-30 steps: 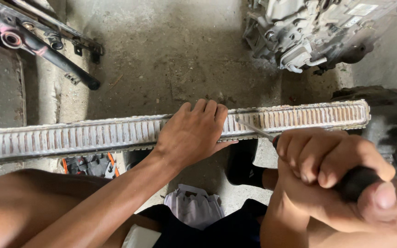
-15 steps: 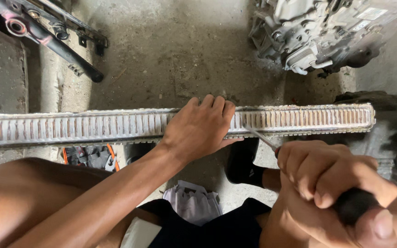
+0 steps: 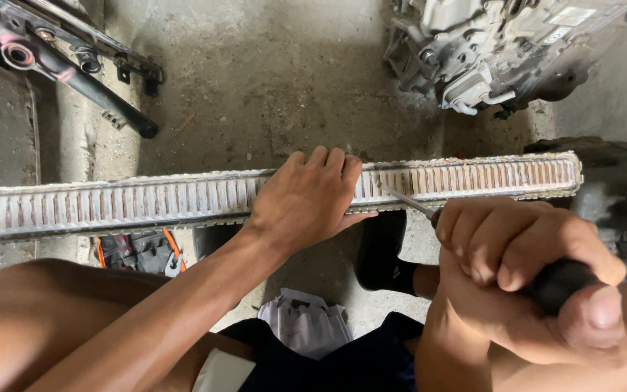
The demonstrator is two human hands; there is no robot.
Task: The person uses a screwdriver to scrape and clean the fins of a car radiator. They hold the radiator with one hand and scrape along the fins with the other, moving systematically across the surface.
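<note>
Both hands work on a long, narrow finned metal strip (image 3: 146,202) that runs across the view on its edge. Left hand (image 3: 305,199) lies flat over the top of that strip near its middle, fingers straight and close together, palm pressing down and thumb tucked along the near side; it grips nothing, only bears on the metal. Right hand (image 3: 524,268) is curled into a tight fist around the dark handle of a screwdriver (image 3: 429,212), thumb laid on the end of the handle. The thin metal shaft reaches from the fist up and leftward, and its tip meets the fins just beside the left hand's fingertips. Beyond the right hand sits a grey engine or gearbox casting (image 3: 502,43) on the concrete floor (image 3: 270,87). Beyond the left hand, well apart, lies a dark metal bracket (image 3: 74,62). Below the left forearm sits a white plastic bag (image 3: 302,323).
</note>
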